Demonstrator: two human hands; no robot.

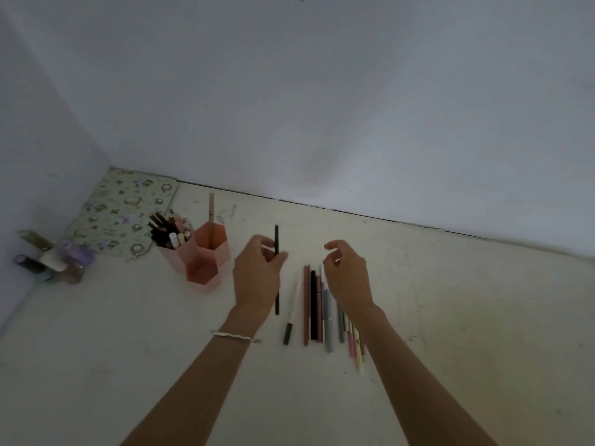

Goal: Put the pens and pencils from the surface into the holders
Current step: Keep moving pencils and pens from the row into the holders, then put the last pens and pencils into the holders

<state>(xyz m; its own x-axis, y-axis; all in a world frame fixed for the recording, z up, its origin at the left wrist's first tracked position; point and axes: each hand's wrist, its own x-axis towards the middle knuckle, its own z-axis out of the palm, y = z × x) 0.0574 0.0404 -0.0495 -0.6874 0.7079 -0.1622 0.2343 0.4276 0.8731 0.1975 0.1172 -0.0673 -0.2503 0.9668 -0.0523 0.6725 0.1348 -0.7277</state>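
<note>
Head view: the left hand [257,278] pinches a thin dark pencil [276,239] between thumb and fingertips. It holds the pencil near its middle and almost upright, probably so it can drop point-first into a cup. The pink holders [206,252], three six-sided cups pressed together, stand left of centre, near that hand. The left cup is packed with pens, the back cup holds one tall pencil [211,214], and the low front cup looks empty, so it is the likely target.

The right hand [349,278] hovers just right of centre with curled fingers, over the top ends of the row of pens and pencils [314,307]. Whether it grips one I cannot tell. The row lies side by side on the pale table [128,349], between the two forearms, where either hand can reach it. A white pen with a black cap [289,320] lies just left of the row.

A flowered pouch [122,214] and some small bottles [51,262] sit in the corner at the far left.
</note>
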